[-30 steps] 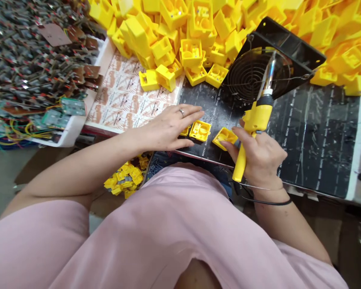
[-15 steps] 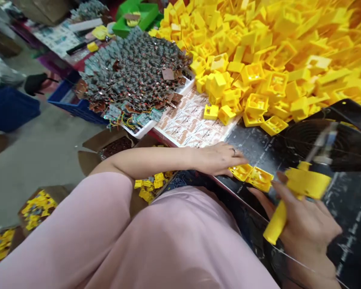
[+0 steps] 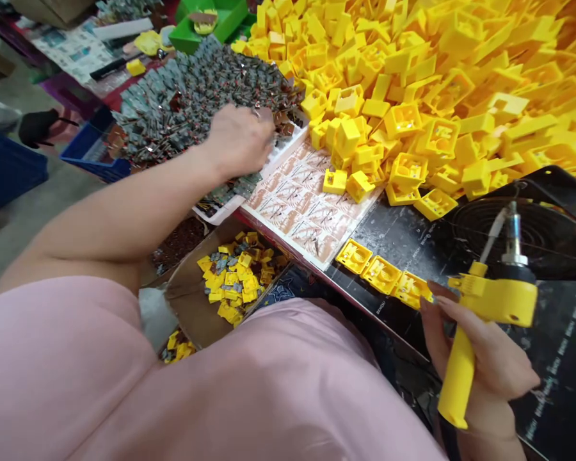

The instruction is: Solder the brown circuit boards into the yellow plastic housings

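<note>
My left hand reaches out over a heap of small grey-and-copper electronic components in a white tray. Its fingers curl down at the heap's edge, and I cannot tell whether they grip anything. My right hand is shut around the handle of a yellow soldering gun, its metal tip pointing upward. Its fingertips are next to a row of 3 yellow plastic housings lying on a black work mat.
A large heap of yellow housings fills the back right, and a black fan stands on the mat. Printed paper sheets lie between the tray and heap. A cardboard box holds yellow parts. A green tray and blue crate stand farther off.
My left hand has moved off the yellow housings on the mat and out to the component heap. The view has swung left, and 3 housings now show in the row.
</note>
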A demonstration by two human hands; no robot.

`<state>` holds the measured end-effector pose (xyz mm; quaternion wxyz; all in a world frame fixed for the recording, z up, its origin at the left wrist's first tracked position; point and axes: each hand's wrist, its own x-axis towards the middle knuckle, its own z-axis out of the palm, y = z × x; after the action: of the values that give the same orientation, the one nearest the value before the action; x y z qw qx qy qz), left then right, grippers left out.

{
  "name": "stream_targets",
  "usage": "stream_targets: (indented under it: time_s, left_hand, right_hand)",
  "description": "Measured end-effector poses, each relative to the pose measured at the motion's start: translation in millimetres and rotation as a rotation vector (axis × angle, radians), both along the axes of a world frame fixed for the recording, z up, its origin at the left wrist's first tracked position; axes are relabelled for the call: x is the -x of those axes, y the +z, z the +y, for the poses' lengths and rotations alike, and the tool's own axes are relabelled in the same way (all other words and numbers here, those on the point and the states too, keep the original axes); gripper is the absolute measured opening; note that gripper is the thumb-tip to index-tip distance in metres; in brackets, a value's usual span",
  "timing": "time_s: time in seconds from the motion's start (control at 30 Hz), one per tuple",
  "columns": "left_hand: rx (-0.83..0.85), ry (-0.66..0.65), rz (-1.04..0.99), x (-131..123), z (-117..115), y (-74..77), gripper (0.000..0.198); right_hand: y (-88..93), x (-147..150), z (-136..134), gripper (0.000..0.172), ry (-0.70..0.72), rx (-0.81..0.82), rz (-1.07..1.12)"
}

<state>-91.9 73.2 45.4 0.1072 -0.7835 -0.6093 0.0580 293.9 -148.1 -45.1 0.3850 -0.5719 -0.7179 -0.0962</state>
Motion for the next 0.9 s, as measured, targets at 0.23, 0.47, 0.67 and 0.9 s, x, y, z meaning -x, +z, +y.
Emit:
stream_targets:
  time_s: [0.23,0.47,0.67,0.9]
  left_hand:
    - [-0.006,-0.032,-0.010,3,-37,30.3,0.061]
    - [-0.130,-0.340,-0.431,-21,-53,41.6,0.048]
    - [0.323,-0.270,-0.911,-69,-35,12.3,0.042]
    - [0.241,-0.292,-0.444,-37,-63,-40.5,0.039]
  right_hand:
    - [10.4,27,15,0.045,0.098,-0.140,-0.198]
    - [6.8,60,32,0.043,0.213,0.022,-0.107]
    - [-0.4,82,47,0.031,0.284,0.101,-0.172]
    - [-7.1,70,43,0.043,0.381,0.110,-0.103]
